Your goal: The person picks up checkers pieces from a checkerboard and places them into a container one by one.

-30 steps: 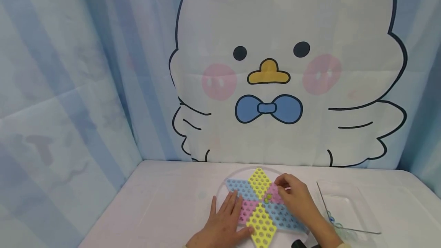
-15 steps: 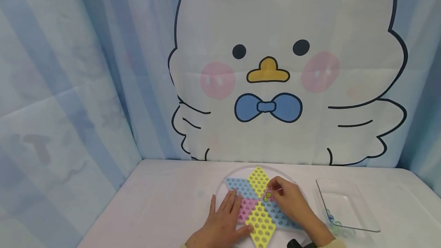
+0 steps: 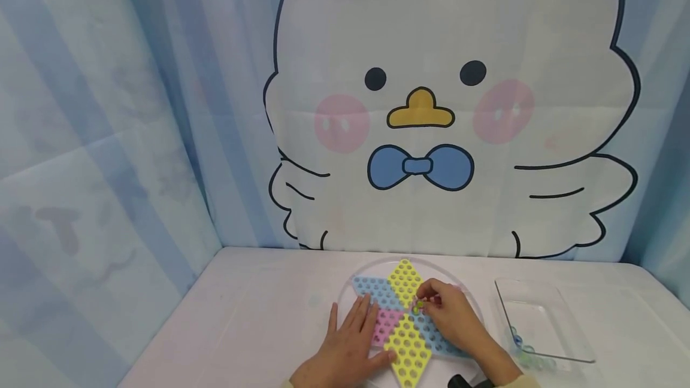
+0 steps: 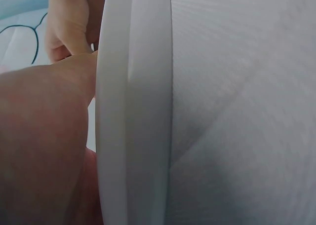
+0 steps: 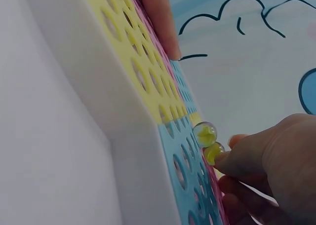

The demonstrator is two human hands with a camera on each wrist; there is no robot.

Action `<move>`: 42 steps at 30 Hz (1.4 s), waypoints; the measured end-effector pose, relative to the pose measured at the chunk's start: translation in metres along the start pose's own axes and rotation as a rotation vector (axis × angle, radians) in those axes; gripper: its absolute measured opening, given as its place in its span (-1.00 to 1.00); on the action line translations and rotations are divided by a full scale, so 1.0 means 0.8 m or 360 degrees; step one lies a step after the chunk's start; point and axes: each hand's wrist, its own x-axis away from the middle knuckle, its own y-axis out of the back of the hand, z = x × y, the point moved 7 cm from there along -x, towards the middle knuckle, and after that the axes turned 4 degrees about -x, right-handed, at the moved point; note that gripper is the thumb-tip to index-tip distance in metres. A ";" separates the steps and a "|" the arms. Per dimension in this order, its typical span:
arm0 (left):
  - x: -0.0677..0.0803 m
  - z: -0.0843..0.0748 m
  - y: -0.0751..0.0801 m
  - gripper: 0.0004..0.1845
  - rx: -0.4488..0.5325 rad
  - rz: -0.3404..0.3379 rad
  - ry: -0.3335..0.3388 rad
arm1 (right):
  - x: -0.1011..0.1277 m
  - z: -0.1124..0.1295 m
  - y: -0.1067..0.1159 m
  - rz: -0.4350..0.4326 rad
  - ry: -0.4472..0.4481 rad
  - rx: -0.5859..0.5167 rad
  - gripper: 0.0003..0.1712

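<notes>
A round Chinese checkers board (image 3: 408,349) with a star of yellow, blue and pink hole-filled sections sits on the table. Two clear marbles with yellow swirls show side by side near the star's centre: one marble (image 5: 204,133) stands free, and the other marble (image 5: 214,153) is at my right thumb tip. My right hand (image 3: 450,313) bends over the pink section and pinches that second marble. Flat on the board's left side, my left hand (image 3: 347,340) spreads its fingers over the pink section, its thumb on the near yellow one. The left wrist view mostly shows the board's white side.
A clear plastic tray (image 3: 544,316) stands right of the board, with several bluish marbles (image 3: 517,340) by its near left corner. A black object (image 3: 460,381) lies at the near edge. A curtain printed with a white bird (image 3: 420,220) hangs behind the table.
My right hand has moved left and slightly nearer, from the outer pink section to the marbles near the star's centre. My left hand keeps its place on the board.
</notes>
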 end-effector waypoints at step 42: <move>-0.001 -0.001 0.001 0.05 0.0018 0.0024 0.0029 | 0.008 0.002 0.025 -0.0142 0.0009 -0.0045 -0.78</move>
